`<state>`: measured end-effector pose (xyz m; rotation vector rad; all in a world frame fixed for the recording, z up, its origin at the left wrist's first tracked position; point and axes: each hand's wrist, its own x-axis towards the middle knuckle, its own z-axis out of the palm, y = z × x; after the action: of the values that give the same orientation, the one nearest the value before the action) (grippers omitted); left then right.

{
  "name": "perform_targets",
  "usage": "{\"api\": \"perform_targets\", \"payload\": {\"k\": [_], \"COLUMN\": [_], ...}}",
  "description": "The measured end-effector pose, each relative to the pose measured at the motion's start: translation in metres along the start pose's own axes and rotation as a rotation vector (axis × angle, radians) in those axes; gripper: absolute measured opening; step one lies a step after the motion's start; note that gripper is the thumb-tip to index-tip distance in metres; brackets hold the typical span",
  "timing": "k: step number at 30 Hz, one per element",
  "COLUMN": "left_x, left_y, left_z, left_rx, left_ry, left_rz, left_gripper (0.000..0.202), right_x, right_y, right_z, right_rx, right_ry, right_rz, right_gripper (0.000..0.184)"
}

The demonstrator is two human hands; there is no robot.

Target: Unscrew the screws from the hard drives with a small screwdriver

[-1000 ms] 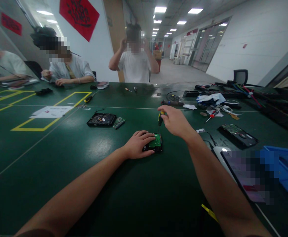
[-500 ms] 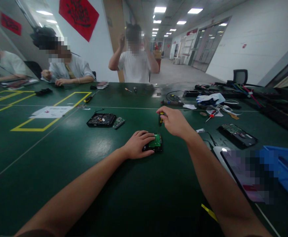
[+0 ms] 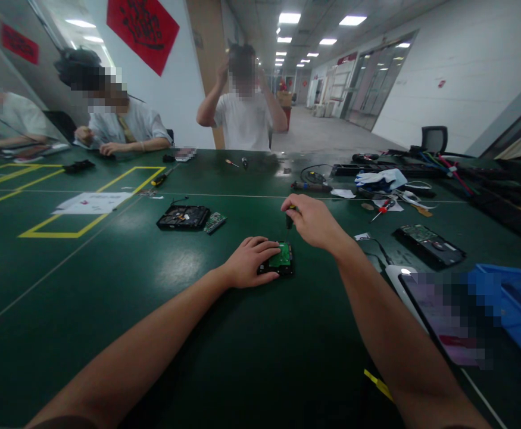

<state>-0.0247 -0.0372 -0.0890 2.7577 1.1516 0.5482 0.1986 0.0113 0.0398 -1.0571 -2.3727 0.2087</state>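
A hard drive (image 3: 282,260) lies on the green table with its green circuit board facing up. My left hand (image 3: 252,262) holds it from the left, fingers across the board and thumb along the near edge. Above the drive's far right corner, my right hand (image 3: 311,220) is closed around the handle of a black and yellow screwdriver (image 3: 289,222). Its thin shaft points down to the board's far edge; the exact contact of the tip is too small to make out.
An opened hard drive (image 3: 183,217) and a loose circuit board (image 3: 215,223) lie to the left. To the right are another hard drive (image 3: 430,245), a red-handled screwdriver (image 3: 386,206), a phone-like device (image 3: 439,316) and a blue bin (image 3: 519,298). Several people sit across the table.
My right hand has turned slightly around the screwdriver, and less of the handle's yellow shows. My left hand and the hard drive have stayed in place.
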Motion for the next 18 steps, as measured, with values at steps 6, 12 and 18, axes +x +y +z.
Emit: {"api": "perform_targets", "payload": {"k": [6,12,18], "left_x": [-0.0005,0.0,-0.0003], "left_y": [0.0002,0.0,0.0], "left_z": [-0.0002,0.0002,-0.0003], "left_rx": [-0.003,-0.002,0.011], "left_ry": [0.014,0.01,0.009], "left_rz": [0.004,0.007,0.011], "left_gripper": [0.069,0.069,0.068], "right_x": [-0.0002,0.0006,-0.0002], "right_y": [0.0008,0.0001,-0.0007], "right_z": [0.0008,0.0019,-0.0015], "right_rx": [0.014,-0.05,-0.092], "right_ry": [-0.016,0.019,0.026], "right_rz": [0.004,0.064,0.083], "right_gripper": [0.024,0.015,0.011]}}
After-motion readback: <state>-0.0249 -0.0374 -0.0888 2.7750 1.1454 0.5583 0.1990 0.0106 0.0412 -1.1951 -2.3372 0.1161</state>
